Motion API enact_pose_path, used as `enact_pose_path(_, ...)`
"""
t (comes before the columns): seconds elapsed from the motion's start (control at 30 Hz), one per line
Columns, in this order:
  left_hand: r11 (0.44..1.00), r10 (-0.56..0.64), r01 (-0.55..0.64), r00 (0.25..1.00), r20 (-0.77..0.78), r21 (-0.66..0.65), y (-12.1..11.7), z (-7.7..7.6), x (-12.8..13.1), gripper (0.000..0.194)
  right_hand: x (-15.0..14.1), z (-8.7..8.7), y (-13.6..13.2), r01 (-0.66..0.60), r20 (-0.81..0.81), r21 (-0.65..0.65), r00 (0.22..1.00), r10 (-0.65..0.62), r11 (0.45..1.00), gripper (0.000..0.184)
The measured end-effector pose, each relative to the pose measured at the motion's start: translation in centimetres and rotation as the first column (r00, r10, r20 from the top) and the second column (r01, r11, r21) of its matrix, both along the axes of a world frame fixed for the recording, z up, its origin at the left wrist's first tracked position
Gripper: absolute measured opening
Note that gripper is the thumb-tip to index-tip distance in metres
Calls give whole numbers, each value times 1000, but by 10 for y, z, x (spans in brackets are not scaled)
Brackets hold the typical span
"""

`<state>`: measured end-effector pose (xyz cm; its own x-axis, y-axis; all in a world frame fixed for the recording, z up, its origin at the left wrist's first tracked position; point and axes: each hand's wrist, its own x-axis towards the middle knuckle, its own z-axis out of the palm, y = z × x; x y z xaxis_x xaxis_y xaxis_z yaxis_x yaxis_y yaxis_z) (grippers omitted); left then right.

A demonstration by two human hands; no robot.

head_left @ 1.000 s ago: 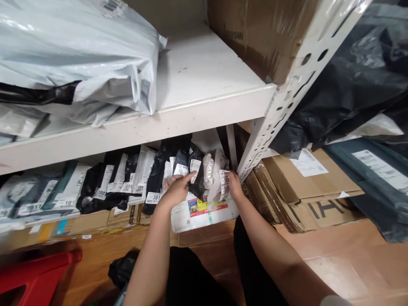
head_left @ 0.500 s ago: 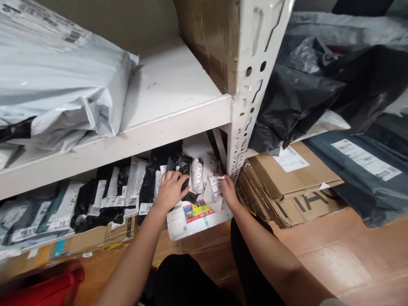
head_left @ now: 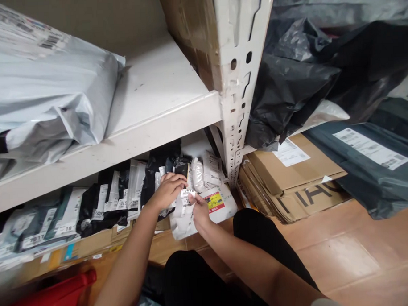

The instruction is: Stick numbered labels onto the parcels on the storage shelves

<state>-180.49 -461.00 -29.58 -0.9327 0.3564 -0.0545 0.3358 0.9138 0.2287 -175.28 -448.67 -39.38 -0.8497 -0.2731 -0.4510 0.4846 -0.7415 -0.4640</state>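
Observation:
My left hand (head_left: 169, 189) is closed over the edge of a small black parcel (head_left: 180, 169) on the low shelf, its fingers together. Just to its right, my right hand (head_left: 201, 214) pinches a white strip of labels (head_left: 185, 211) printed with numbers that begin with 30. The fingertips of both hands nearly meet at the top of the strip. Behind them stand a white wrapped packet (head_left: 197, 174) and a white labelled parcel (head_left: 212, 168). Under my right hand lies a white package (head_left: 227, 206) with a red and yellow print, partly covered.
Several upright labelled parcels (head_left: 100, 202) fill the low shelf to the left. A white shelf edge (head_left: 156, 128) and a perforated post (head_left: 237, 94) frame the space. Cardboard boxes (head_left: 296, 167) and dark bags (head_left: 288, 87) sit right. A red plastic object (head_left: 51, 296) is lower left.
My right hand has carried the label strip left, from beside the post to beside my left hand. My left hand has stayed at the black parcel, its fingers now closer together.

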Motion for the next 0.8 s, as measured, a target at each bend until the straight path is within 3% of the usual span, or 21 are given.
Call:
enact_pose_path(0.23,997,1,0,1000,16,-73,1,2,-2,11,-13,0,-18,95,3,42,995,-95,995,27)
enact_pose_path(0.4,996,2,1,1000,30,-92,-1,0,-4,23,-10,3,-7,149,-135,170,983,-126,974,17)
enact_pose_path(0.47,995,3,1,999,40,-96,-1,1,-4,28,-7,6,-2,155,-169,125,977,-133,980,16)
enact_pose_path(0.53,996,-3,8,998,64,-88,-2,3,-4,28,-5,9,1,144,-154,39,979,-137,989,28)
enact_pose_path(0.67,998,-1,8,994,109,-70,-3,4,-4,28,2,12,-1,131,0,-106,991,-131,986,45)
enact_pose_path(0.8,998,29,-22,993,118,-60,-3,3,-2,20,5,13,-7,88,100,-205,993,-69,975,35)
